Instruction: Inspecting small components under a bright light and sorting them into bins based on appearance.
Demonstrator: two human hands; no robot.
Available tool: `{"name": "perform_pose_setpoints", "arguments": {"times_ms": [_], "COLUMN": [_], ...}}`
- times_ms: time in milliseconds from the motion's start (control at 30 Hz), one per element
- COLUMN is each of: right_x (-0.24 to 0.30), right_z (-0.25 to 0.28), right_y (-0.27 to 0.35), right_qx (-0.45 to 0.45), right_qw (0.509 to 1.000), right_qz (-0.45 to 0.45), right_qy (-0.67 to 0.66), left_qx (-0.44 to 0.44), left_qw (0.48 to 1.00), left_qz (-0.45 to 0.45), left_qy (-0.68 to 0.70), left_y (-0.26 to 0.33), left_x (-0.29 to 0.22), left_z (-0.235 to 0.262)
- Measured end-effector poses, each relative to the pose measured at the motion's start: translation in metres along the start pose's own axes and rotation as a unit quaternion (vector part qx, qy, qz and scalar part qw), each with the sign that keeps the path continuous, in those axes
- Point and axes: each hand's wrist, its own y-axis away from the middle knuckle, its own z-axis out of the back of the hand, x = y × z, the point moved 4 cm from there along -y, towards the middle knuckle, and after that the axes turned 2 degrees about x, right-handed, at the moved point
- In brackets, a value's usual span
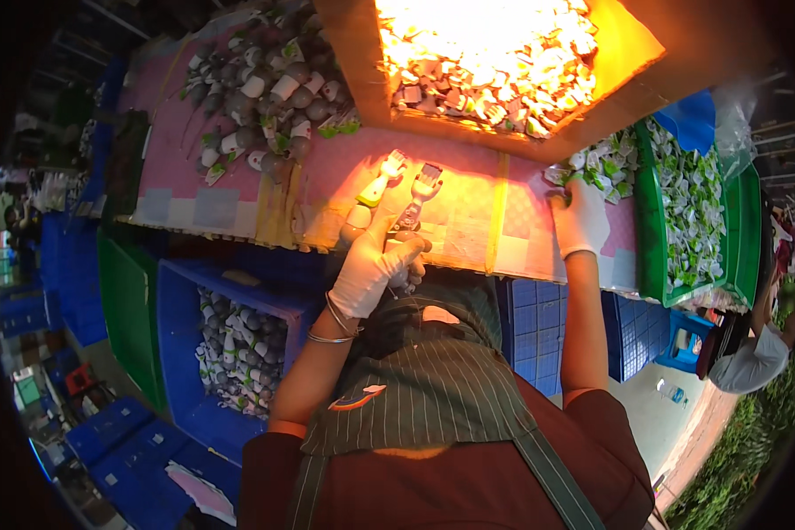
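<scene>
right now the gloved left hand (pixel 375 265) is closed around the lower end of a slim dark-and-pale piece (pixel 422 187), holding it over the front edge of the pink-covered table (pixel 322 177); just left of that sits a second piece (pixel 373 192) with a green band. the gloved right hand (pixel 581 219) reaches away to the right, its fingers touching a heap of small white-and-green pieces (pixel 608 166), though i can't tell whether they have pinched one. beside that heap is a green crate (pixel 650 221) packed with more of the same. behind the hands a cardboard box (pixel 353 53) full of small pale pieces glows under strong light, and to its left lies a pile of grey-and-white pieces (pixel 269 84). similar ones fill a blue crate (pixel 177 344) below the table, left of the striped apron (pixel 415 389).
</scene>
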Motion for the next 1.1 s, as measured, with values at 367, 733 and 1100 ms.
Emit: {"name": "perform_pose_setpoints", "arguments": {"times_ms": [367, 733, 1100], "right_x": [0.120, 0.183, 0.182], "right_z": [-0.007, 0.010, -0.027], "right_y": [0.066, 0.080, 0.078], "right_qx": [0.252, 0.042, 0.395], "right_qw": [0.769, 0.878, 0.615], "right_qz": [0.058, 0.349, 0.047], "right_qy": [-0.585, -0.324, -0.681], "left_qx": [-0.048, -0.085, -0.119], "left_qw": [0.991, 0.992, 0.962], "left_qz": [-0.095, -0.095, -0.179], "left_qy": [0.082, 0.007, -0.169], "left_y": [0.002, 0.019, 0.016], "left_x": [-0.004, -0.013, -0.013], "left_z": [0.002, 0.018, 0.020]}}
